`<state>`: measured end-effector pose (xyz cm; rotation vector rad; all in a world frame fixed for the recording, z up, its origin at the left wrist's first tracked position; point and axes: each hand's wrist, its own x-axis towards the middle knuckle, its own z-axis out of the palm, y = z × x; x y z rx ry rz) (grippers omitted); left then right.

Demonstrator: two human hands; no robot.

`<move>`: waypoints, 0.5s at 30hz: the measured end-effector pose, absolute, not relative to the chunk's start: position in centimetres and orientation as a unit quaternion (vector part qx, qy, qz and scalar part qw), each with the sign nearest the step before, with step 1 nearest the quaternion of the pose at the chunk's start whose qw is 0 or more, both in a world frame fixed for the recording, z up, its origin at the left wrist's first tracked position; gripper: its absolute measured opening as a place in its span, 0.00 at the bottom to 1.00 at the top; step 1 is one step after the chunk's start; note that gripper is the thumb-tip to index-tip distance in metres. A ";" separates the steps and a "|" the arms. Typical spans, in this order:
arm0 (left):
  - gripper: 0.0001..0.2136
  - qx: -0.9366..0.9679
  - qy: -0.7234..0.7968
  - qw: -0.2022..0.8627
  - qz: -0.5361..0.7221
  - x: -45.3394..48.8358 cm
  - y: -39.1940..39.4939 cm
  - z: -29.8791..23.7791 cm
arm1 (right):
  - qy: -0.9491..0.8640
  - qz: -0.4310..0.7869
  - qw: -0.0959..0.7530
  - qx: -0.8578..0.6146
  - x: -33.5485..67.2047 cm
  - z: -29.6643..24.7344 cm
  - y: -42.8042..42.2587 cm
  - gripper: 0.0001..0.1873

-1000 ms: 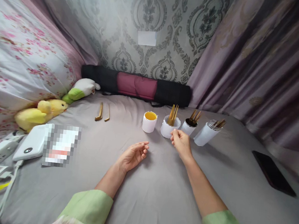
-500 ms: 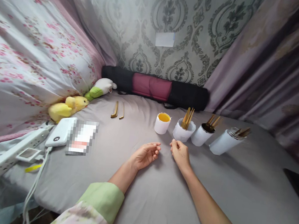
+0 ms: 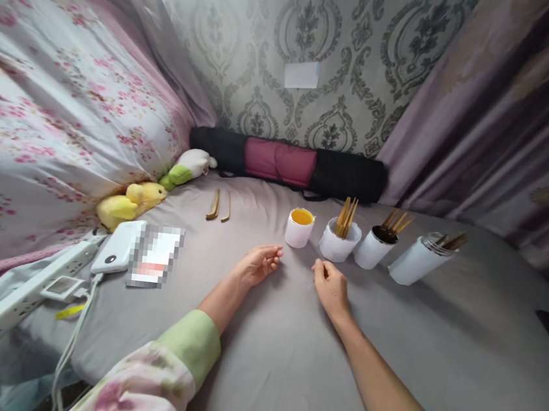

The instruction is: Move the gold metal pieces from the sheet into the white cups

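My left hand [image 3: 261, 265], palm turned inward with half-curled fingers apart, holds nothing; it is just in front of a small white tub with a yellow inside [image 3: 299, 233]. My right hand [image 3: 331, 288] has its fingers curled together near the thumb, and nothing shows in them. It is nearest to a wide white tub [image 3: 339, 247] with several upright gold-coloured sticks [image 3: 346, 217]. Beside that stand a white cup with a dark inside [image 3: 368, 255], holding sticks, and a tilted-looking white jar [image 3: 414, 266] with brownish sticks. Thin gold-coloured rods with bent ends [image 3: 213, 205] lie to the left.
Grey cloth [image 3: 282, 363] covers the surface. On the left are a power strip [image 3: 13, 309], a white power bank [image 3: 120, 248] with cables, a blurred-out flat item [image 3: 156, 258] and plush toys [image 3: 130, 203]. A black and maroon roll [image 3: 279, 161] lies along the wall.
My left hand has moved left and slightly up, away from my right hand. The right hand stays almost in place. The view has shifted slightly.
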<state>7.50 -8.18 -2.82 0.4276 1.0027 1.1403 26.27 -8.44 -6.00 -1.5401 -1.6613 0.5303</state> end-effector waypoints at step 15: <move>0.03 0.271 0.631 0.524 0.503 1.2 -3.5 -3.1 | -0.657 0.210 0.388 -0.612 26.2 -5.8 -8.7 0.18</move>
